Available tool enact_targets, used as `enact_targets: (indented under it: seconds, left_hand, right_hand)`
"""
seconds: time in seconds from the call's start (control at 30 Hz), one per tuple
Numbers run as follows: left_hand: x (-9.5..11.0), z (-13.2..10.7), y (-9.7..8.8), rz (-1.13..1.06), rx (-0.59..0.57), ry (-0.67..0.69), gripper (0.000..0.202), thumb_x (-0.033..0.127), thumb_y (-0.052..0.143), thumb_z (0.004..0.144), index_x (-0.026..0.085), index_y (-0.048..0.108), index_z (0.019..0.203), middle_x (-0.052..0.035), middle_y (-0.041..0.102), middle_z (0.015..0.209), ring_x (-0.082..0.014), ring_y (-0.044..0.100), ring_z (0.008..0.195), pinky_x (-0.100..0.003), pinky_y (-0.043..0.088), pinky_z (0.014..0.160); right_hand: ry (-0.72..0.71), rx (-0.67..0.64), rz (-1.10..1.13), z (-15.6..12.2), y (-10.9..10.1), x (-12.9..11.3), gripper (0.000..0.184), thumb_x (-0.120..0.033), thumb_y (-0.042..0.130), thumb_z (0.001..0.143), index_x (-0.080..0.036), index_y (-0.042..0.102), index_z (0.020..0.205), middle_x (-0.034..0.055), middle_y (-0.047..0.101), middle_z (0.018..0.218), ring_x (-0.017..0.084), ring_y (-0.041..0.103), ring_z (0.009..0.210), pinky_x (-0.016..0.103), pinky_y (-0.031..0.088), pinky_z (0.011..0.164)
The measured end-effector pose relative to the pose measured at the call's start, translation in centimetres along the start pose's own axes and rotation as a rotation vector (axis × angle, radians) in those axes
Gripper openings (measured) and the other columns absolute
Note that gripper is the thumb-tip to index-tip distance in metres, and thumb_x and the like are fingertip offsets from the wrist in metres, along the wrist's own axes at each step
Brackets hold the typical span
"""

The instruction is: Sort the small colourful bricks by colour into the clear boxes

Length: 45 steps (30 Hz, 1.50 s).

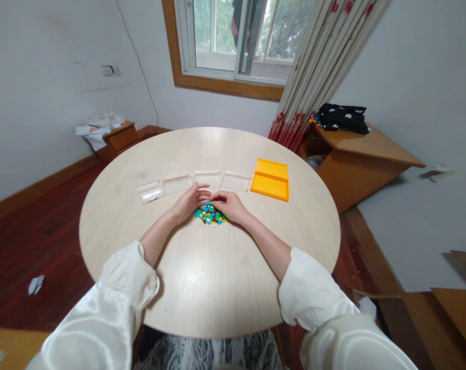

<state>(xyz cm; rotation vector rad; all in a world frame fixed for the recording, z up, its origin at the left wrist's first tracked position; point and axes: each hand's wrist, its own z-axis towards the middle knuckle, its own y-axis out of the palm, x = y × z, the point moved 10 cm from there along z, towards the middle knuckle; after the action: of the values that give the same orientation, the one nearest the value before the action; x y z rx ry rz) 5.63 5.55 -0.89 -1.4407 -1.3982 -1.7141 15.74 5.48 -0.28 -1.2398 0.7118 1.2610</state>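
A small heap of coloured toy bricks [210,215] lies in the middle of the round wooden table [202,277]. My left hand [190,200] rests at the heap's left side, fingers curled over its far edge. My right hand [228,203] sits at the heap's right side, fingers bent inward and touching the bricks. The fingertips of both hands nearly meet above the heap. Whether either hand pinches a brick is hidden. Just beyond the hands stand several clear plastic boxes [177,182] in a row, and an orange tray [270,179] lies to their right.
A low wooden cabinet [356,159] with dark folded cloth [343,117] stands at the right by a curtain [314,77]. A small wooden stand with papers [102,128] is at the left wall. A crumpled paper [36,284] lies on the dark floor.
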Motion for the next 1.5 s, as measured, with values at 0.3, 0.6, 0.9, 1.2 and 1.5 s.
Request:
enact_targets:
  seconds: [0.3, 0.6, 0.9, 1.2, 1.5]
  left_hand:
    - [0.0, -0.1, 0.1, -0.007, 0.003, -0.010, 0.038, 0.052, 0.048, 0.083, 0.017, 0.060, 0.095, -0.0054, 0.064, 0.084, -0.0154, 0.060, 0.079, -0.028, 0.044, 0.080]
    - [-0.1, 0.1, 0.0, -0.010, -0.019, -0.007, 0.038, 0.051, 0.049, 0.084, 0.016, 0.059, 0.098, -0.0062, 0.065, 0.085, -0.0153, 0.060, 0.078, -0.029, 0.044, 0.080]
    - [-0.1, 0.1, 0.1, -0.021, -0.032, -0.012, 0.038, 0.050, 0.051, 0.083, 0.016, 0.059, 0.097, -0.0060, 0.066, 0.084, -0.0149, 0.060, 0.078, -0.027, 0.044, 0.079]
    - [-0.1, 0.1, 0.0, -0.023, -0.010, -0.013, 0.038, 0.050, 0.051, 0.083, 0.016, 0.060, 0.096, -0.0059, 0.065, 0.083, -0.0144, 0.060, 0.075, -0.027, 0.045, 0.076]
    - [0.0, 0.1, 0.0, -0.024, -0.009, -0.006, 0.038, 0.051, 0.054, 0.080, 0.016, 0.061, 0.094, -0.0055, 0.066, 0.081, -0.0141, 0.061, 0.074, -0.026, 0.046, 0.074]
  right_hand:
    - [0.023, -0.001, 0.035, 0.1, 0.0, 0.3, 0.014, -0.013, 0.057, 0.068, -0.017, 0.067, 0.077, 0.0013, 0.069, 0.080, 0.014, 0.063, 0.076, 0.030, 0.049, 0.080]
    - [0.016, 0.038, 0.074, 0.3, -0.4, 0.8, 0.014, -0.013, 0.057, 0.068, -0.015, 0.067, 0.077, 0.0021, 0.069, 0.081, 0.014, 0.063, 0.078, 0.030, 0.049, 0.079]
    - [0.034, 0.063, 0.119, 0.3, -0.6, 1.1, 0.013, -0.015, 0.059, 0.066, -0.015, 0.066, 0.077, 0.0018, 0.068, 0.078, 0.013, 0.063, 0.074, 0.030, 0.050, 0.078]
    - [-0.057, -0.085, 0.023, -0.2, 0.5, -0.7, 0.027, -0.003, 0.052, 0.059, -0.015, 0.066, 0.079, 0.0021, 0.067, 0.086, 0.013, 0.062, 0.082, 0.030, 0.048, 0.084]
    - [-0.043, -0.065, 0.056, -0.1, 0.4, -0.3, 0.025, -0.006, 0.052, 0.064, -0.015, 0.065, 0.083, 0.0026, 0.068, 0.086, 0.013, 0.062, 0.081, 0.031, 0.048, 0.083]
